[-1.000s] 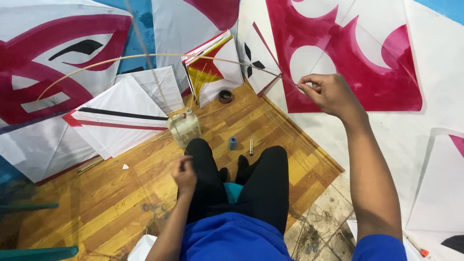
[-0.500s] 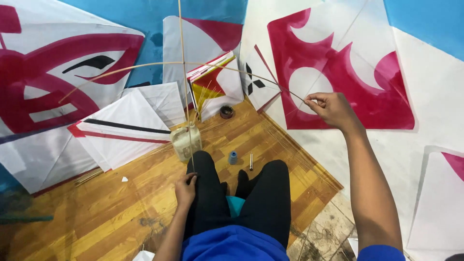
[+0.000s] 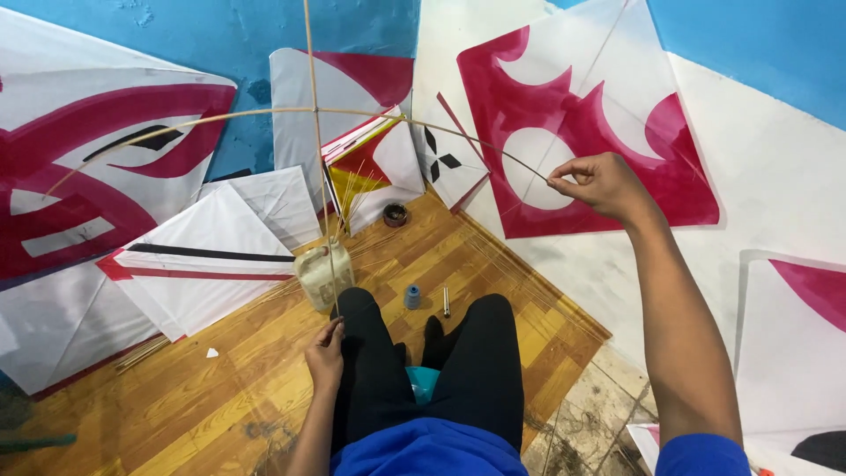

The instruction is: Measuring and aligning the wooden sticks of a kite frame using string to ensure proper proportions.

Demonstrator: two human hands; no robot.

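Right hand [image 3: 601,183] is raised, fingertips pinched tight on the end of the bowed bamboo stick [image 3: 264,113], which arcs over to the far left. Left hand [image 3: 325,354] sits low by the person's knee, fingers closed around the bottom of the upright bamboo stick [image 3: 315,141]; the two sticks cross above the plastic jug [image 3: 322,275]. Landmark is the jug: it stands on the wooden floor [image 3: 220,370] just above the left hand. A blue thread spool [image 3: 411,296] lies right of the jug, with a small metal tube [image 3: 446,301] just past it. A dark round tin [image 3: 395,214] sits beyond the jug, up right. White-and-red kites [image 3: 608,132] lean around, well apart from the jug.
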